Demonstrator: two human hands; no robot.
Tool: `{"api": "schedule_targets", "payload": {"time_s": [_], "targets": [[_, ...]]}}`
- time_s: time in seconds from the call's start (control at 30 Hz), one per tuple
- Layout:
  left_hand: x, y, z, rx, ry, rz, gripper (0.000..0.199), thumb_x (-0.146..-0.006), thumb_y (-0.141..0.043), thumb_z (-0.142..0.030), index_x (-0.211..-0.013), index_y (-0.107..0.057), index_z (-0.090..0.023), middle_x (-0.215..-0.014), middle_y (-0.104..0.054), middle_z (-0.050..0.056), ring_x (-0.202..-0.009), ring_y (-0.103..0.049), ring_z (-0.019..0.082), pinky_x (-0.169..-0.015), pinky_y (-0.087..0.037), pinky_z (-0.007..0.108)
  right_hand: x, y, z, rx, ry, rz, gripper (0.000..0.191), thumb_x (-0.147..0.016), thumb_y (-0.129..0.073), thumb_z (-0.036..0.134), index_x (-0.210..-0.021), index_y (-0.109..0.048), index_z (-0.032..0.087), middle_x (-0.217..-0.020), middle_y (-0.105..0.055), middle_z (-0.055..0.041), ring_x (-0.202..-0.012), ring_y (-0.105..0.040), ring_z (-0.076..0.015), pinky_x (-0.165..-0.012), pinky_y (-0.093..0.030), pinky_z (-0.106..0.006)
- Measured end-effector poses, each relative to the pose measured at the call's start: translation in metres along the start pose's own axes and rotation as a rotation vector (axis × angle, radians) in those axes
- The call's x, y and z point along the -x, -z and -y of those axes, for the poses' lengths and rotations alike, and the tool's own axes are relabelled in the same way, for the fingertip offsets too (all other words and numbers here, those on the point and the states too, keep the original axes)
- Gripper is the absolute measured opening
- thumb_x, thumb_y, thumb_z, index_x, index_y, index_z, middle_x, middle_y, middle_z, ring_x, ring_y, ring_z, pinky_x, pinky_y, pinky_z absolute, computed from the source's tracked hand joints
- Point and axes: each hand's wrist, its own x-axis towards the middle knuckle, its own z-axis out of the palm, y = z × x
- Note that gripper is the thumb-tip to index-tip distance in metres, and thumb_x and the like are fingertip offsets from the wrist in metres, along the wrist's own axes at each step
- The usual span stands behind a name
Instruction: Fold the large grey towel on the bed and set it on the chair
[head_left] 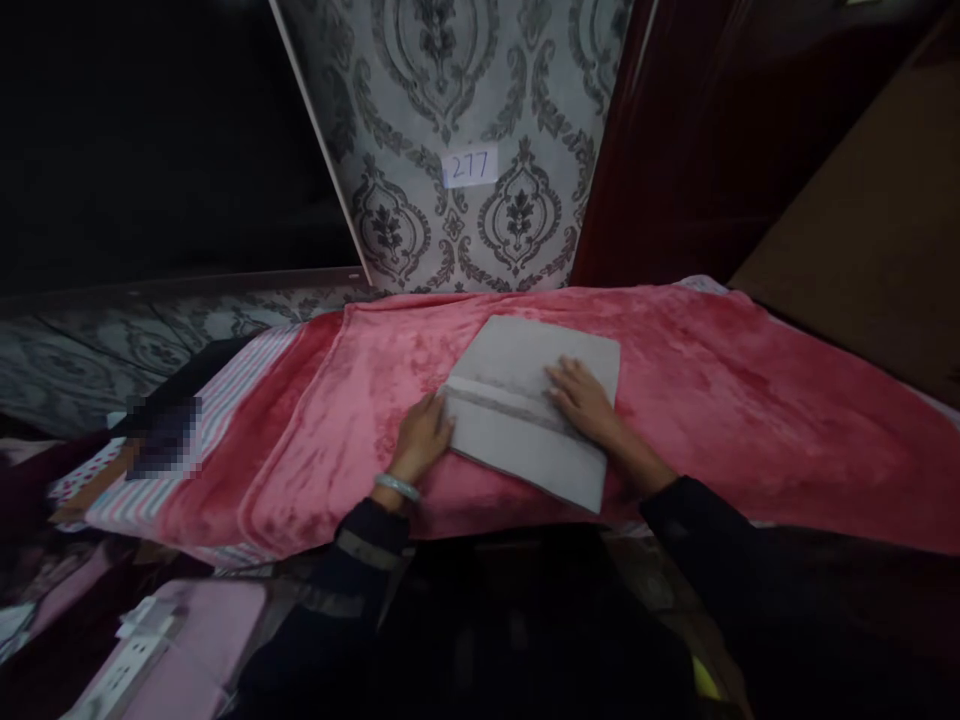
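Observation:
A flat grey board or folder (517,355) with a crease band across its middle lies tilted on a pink plush blanket (675,420). My right hand (581,398) rests on the board's right part, fingers spread a little and lying flat. At the board's left edge is my left hand (424,435), its fingers near the end of the crease and its palm side down. Whether the left fingers pinch the edge is not clear. A pale bangle circles the left wrist.
A large black screen (165,140) stands behind at the left. Patterned wallpaper carries a paper label reading 277 (470,165). A brown panel (870,220) leans at the right. A white power strip (127,670) lies on a pink surface (210,630) at the lower left.

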Motion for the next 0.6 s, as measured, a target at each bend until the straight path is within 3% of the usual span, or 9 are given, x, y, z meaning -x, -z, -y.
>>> {"api": "schedule_targets", "payload": {"time_s": [0.07,0.13,0.23,0.37,0.47,0.6], "targets": [[-0.012,0.011,0.025,0.208,0.122,-0.011,0.050,-0.084,-0.056,-0.032,-0.129,-0.063,-0.010,-0.125,-0.068,0.016,-0.116,-0.061,0.029,-0.102,-0.046,0.044,0.023,0.001,-0.017,-0.192,-0.154,-0.216,0.065,-0.095,-0.043,0.050,-0.150,-0.044,0.017,-0.162,-0.031,-0.0151,-0.152,-0.018,-0.0347,-0.121,-0.021,-0.059],[-0.022,0.017,0.040,0.419,0.248,-0.019,0.052,-0.079,-0.063,-0.039,-0.120,-0.066,-0.009,-0.109,-0.073,0.013,-0.101,-0.065,0.026,-0.091,-0.050,0.038,0.051,0.001,-0.027,-0.488,-0.316,-0.399,0.068,-0.090,-0.051,0.050,-0.151,-0.040,0.020,-0.159,-0.036,-0.0156,-0.148,-0.031,-0.0324,-0.119,-0.029,-0.057],[-0.030,0.020,0.045,0.680,0.339,0.031,0.051,-0.065,-0.076,-0.050,-0.098,-0.071,-0.011,-0.085,-0.072,0.006,-0.082,-0.064,0.021,-0.075,-0.048,0.031,0.086,0.001,-0.025,-1.017,-0.473,-0.515,0.059,-0.083,-0.063,0.047,-0.137,-0.048,0.030,-0.143,-0.055,-0.0105,-0.130,-0.056,-0.0263,-0.109,-0.047,-0.050],[-0.034,0.022,0.041,0.796,0.334,0.176,0.048,-0.058,-0.080,-0.055,-0.078,-0.069,-0.013,-0.067,-0.066,0.001,-0.068,-0.058,0.016,-0.065,-0.042,0.026,0.104,0.006,-0.004,-1.409,-0.551,-0.337,0.028,-0.078,-0.070,0.039,-0.101,-0.060,0.026,-0.112,-0.071,-0.0080,-0.107,-0.069,-0.0248,-0.098,-0.057,-0.045],[-0.035,0.025,0.039,0.803,0.328,0.235,0.045,-0.056,-0.083,-0.052,-0.070,-0.066,-0.013,-0.062,-0.063,0.001,-0.062,-0.053,0.013,-0.061,-0.039,0.025,0.101,0.010,0.007,-1.445,-0.616,-0.185,0.017,-0.083,-0.063,0.039,-0.093,-0.062,0.025,-0.100,-0.074,-0.0097,-0.102,-0.070,-0.0274,-0.090,-0.061,-0.045],[-0.038,0.023,0.038,0.782,0.339,0.345,0.038,-0.060,-0.081,-0.047,-0.069,-0.066,-0.013,-0.058,-0.059,0.000,-0.055,-0.048,0.012,-0.055,-0.034,0.025,0.098,0.010,0.013,-1.409,-0.635,-0.053,0.017,-0.082,-0.068,0.035,-0.093,-0.064,0.023,-0.093,-0.075,-0.0074,-0.098,-0.071,-0.0271,-0.085,-0.062,-0.044]]}}
